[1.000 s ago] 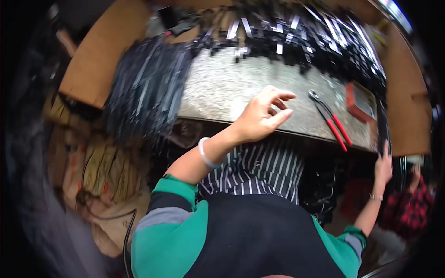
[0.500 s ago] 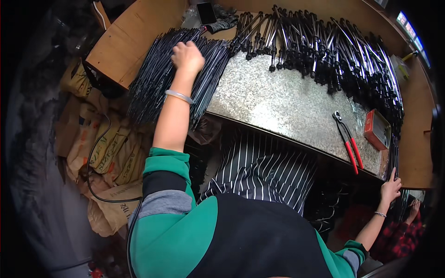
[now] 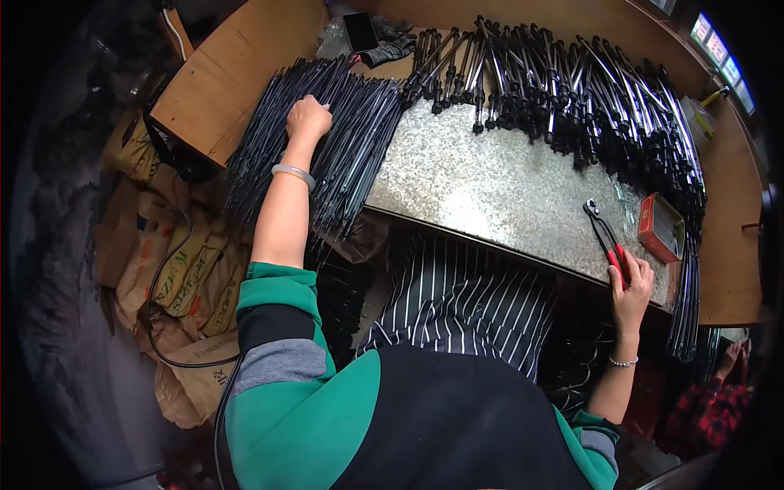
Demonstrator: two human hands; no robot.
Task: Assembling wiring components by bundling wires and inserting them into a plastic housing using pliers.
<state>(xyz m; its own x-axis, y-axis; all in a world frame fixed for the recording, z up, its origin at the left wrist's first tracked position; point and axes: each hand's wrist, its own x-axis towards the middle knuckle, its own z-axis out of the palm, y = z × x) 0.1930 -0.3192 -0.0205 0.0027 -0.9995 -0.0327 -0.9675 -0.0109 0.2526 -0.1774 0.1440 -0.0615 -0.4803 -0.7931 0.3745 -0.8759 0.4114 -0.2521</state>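
My left hand (image 3: 309, 119) is closed over a thick heap of thin dark rods (image 3: 351, 147) at the left of the bench. Its curled fingertips hide what they grip, if anything. My right hand (image 3: 633, 286) wraps round the red handles of a pair of cutters (image 3: 603, 232) lying at the bench's right front. Their dark jaws point toward the back. A red rectangular tin (image 3: 647, 222), open at the top, stands just right of the cutters.
Assembled dark and shiny rods with black ends (image 3: 555, 90) are piled along the back and right of the metal-topped bench (image 3: 465, 171). A phone (image 3: 360, 31) and a grey glove (image 3: 390, 42) lie at the back. Sacks (image 3: 184, 269) stand at left; another person's sleeve (image 3: 706, 416) shows at right.
My right hand has come inward from the rods at the bench's right edge and taken hold of the cutters' handles. My left hand has moved slightly left and nearer, its fingers still curled.
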